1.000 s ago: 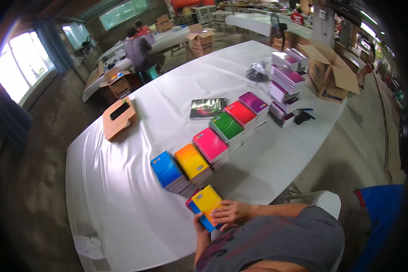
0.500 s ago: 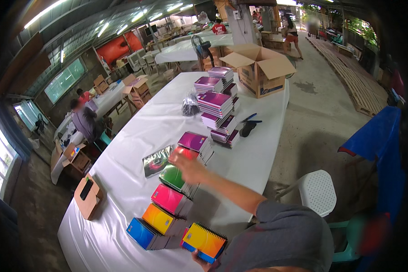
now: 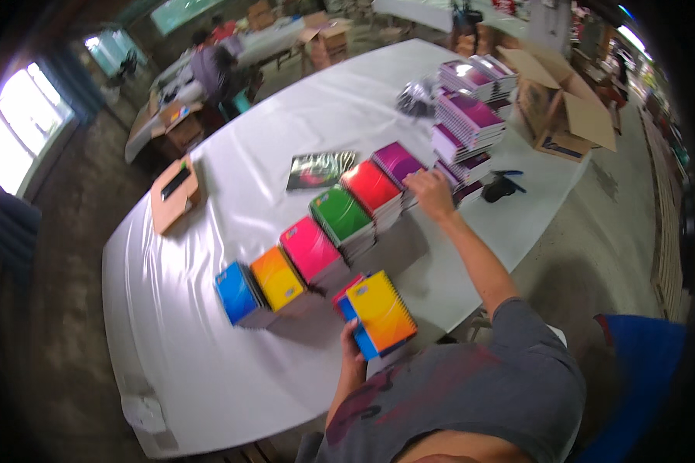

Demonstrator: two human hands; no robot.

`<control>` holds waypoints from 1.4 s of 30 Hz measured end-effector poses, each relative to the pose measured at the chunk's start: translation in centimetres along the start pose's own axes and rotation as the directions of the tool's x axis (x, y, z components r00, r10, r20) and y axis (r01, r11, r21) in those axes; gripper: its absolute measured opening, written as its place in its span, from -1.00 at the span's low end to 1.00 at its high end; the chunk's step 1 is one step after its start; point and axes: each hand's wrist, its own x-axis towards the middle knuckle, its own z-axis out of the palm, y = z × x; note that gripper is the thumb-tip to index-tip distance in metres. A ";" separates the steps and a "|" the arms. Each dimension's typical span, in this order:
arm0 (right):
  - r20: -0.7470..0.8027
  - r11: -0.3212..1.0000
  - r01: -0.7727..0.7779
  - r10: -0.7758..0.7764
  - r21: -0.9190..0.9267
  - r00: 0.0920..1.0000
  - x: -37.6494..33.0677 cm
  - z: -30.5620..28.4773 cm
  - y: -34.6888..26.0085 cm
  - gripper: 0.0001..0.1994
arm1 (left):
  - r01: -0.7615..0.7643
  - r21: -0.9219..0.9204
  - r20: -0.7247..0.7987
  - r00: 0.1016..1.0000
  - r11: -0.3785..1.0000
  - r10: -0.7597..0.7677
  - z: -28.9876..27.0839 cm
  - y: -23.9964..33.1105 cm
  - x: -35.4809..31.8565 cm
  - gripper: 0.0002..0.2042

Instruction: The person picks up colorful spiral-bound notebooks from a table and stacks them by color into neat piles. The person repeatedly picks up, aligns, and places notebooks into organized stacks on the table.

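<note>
My left hand point(image 3: 353, 343) grips a few spiral notebooks by their left edge: a yellow-orange notebook point(image 3: 381, 312) on top, a blue one point(image 3: 350, 310) and a pinkish-red one partly hidden beneath. My right hand point(image 3: 432, 193), slightly blurred, has its fingers bent over the near right edge of a purple notebook point(image 3: 398, 163) that tops a stack. From there a slanting row of stacks runs toward the near left: red point(image 3: 371, 187), green point(image 3: 340, 214), pink point(image 3: 310, 248), yellow-orange point(image 3: 278, 278) and blue point(image 3: 241, 293).
Taller piles of purple notebooks point(image 3: 471, 116) stand at the far right, beside an open cardboard box point(image 3: 552, 104). Black-and-blue tools point(image 3: 503, 187) lie near them. A shiny dark packet point(image 3: 320, 169) and a cardboard piece point(image 3: 176, 204) with a phone lie on the white-covered table point(image 3: 185, 363).
My right hand has moved from over the red and green stacks to the purple stack's edge. My left hand still holds its notebooks. The whole view has turned left.
</note>
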 end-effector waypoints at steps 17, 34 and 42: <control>-0.421 0.805 0.367 -0.164 0.465 0.892 -1.9 -8.6 -4.6 -0.77 | -0.279 0.194 0.107 0.959 0.941 0.262 6.2 -4.6 3.4 -0.26; 0.680 -0.352 -0.655 -0.070 0.668 0.730 -9.6 -11.7 -6.0 -0.09 | -0.415 0.768 0.384 0.908 0.488 0.169 7.1 -3.3 7.4 -0.25; 0.474 -0.154 -0.478 -0.068 0.865 0.878 -11.8 -7.3 -5.4 -0.08 | -0.534 0.802 0.434 0.829 0.268 0.352 7.9 -3.7 8.6 -0.10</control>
